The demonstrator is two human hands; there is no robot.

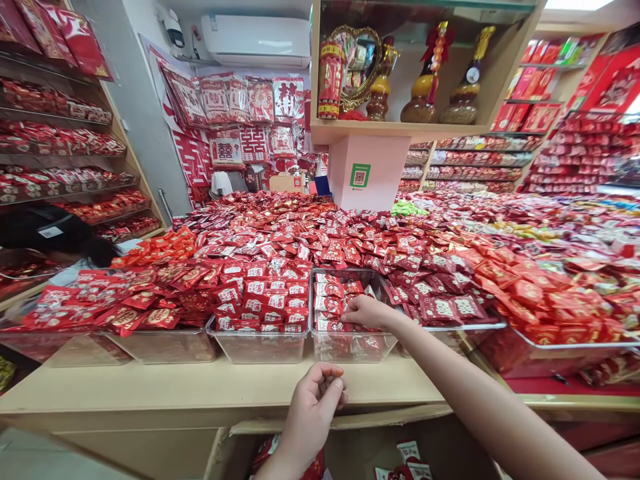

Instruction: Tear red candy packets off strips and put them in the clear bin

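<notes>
My right hand [367, 312] reaches into a clear plastic bin [354, 347], its fingers bent down among red-and-white packets [329, 305]. What its fingertips hold, if anything, is hidden. In front of the counter edge, my left hand [320, 393] hovers above an open cardboard box [370, 419], fingers curled and thumb against the index finger. No packet shows in it. Inside the box lie a few red-and-white packets [410, 467]. Just left of the bin stands another clear bin [260, 348], filled with rows of red packets [273, 303].
Heaps of red packets [300, 227] spread behind the bins. A pillar [371, 170] with a green code sign rises at the middle, beneath a display cabinet [415, 127]. At the left, a person in a dark cap [43, 227] is near the shelves.
</notes>
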